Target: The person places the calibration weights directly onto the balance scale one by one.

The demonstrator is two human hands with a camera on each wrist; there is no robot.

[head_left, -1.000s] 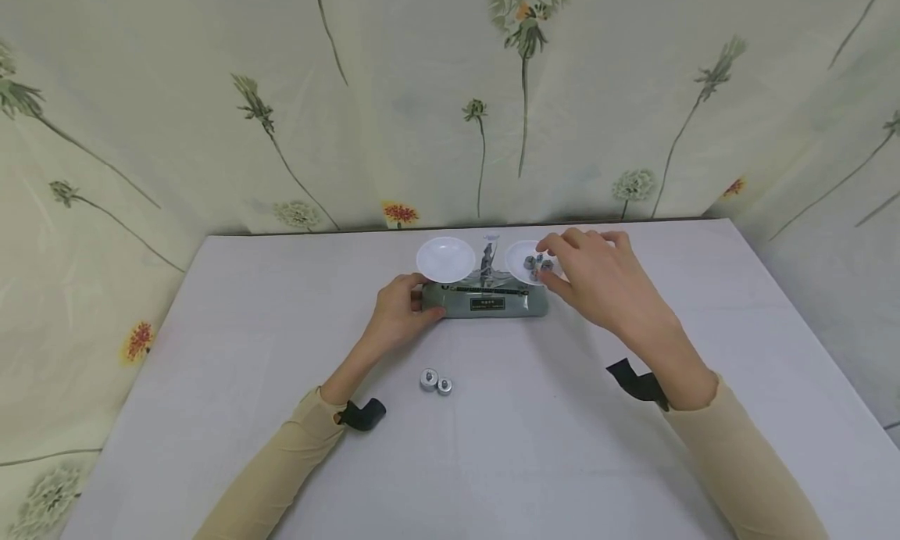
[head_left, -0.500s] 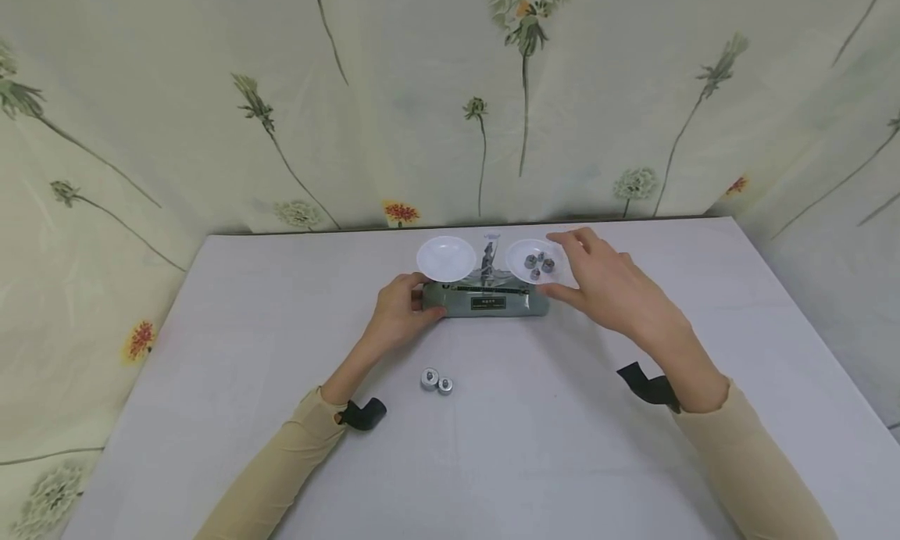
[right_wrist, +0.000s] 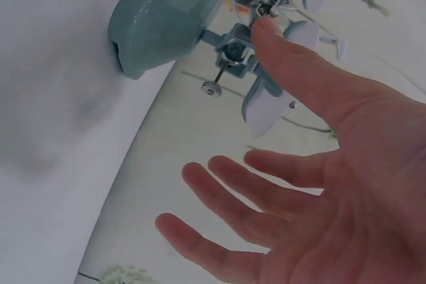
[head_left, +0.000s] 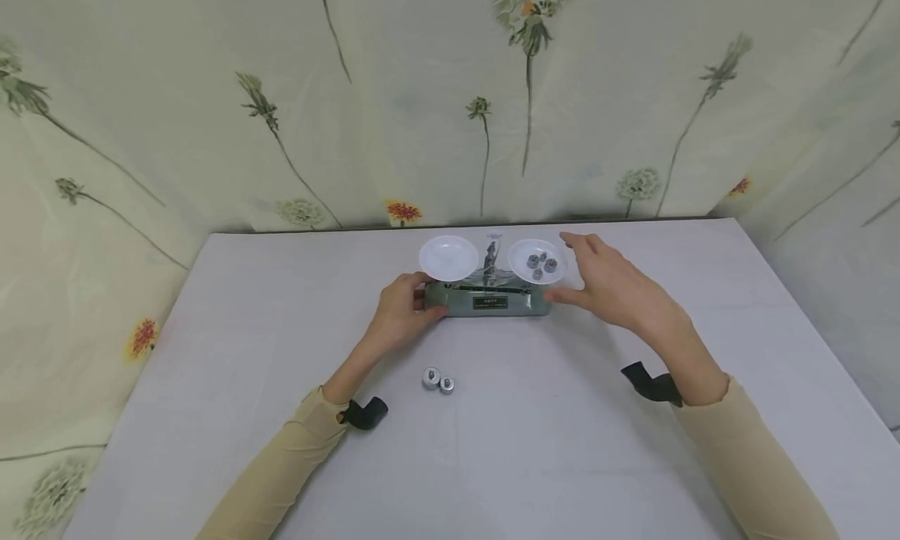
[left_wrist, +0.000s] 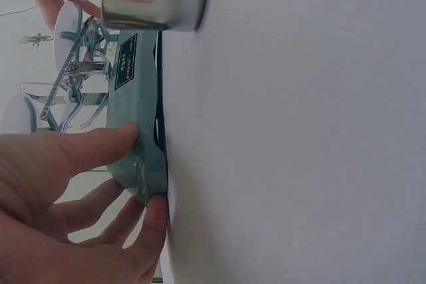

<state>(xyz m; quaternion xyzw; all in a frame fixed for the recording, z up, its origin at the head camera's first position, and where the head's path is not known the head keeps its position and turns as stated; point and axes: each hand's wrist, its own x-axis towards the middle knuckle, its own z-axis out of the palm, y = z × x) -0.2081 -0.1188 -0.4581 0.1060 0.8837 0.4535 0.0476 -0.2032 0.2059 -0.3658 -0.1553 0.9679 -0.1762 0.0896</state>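
A grey-green balance scale [head_left: 460, 305] stands near the back of the table. My left hand [head_left: 398, 312] grips the left end of its base, thumb on the front face and fingers curled round the end, as the left wrist view shows. The left white pan [head_left: 448, 257] bears nothing. Several small metal weights [head_left: 551, 266] sit in the right white pan [head_left: 519, 270]. Beside that pan is my right hand [head_left: 622, 294], fingers spread and nothing held. In the right wrist view its thumb [right_wrist: 293, 64] overlaps the scale's beam end, near the adjusting nut [right_wrist: 211, 89].
Two larger cylindrical weights, a bigger one [head_left: 431, 379] and a smaller one [head_left: 447, 385], stand together on the white tabletop [head_left: 534, 462] in front of the scale. A flower-printed cloth [head_left: 422, 134] hangs behind the table's back edge.
My right hand has drawn back to the right from over the right pan, its fingers spreading and leaving the weights in view. The left hand keeps its grip on the base.
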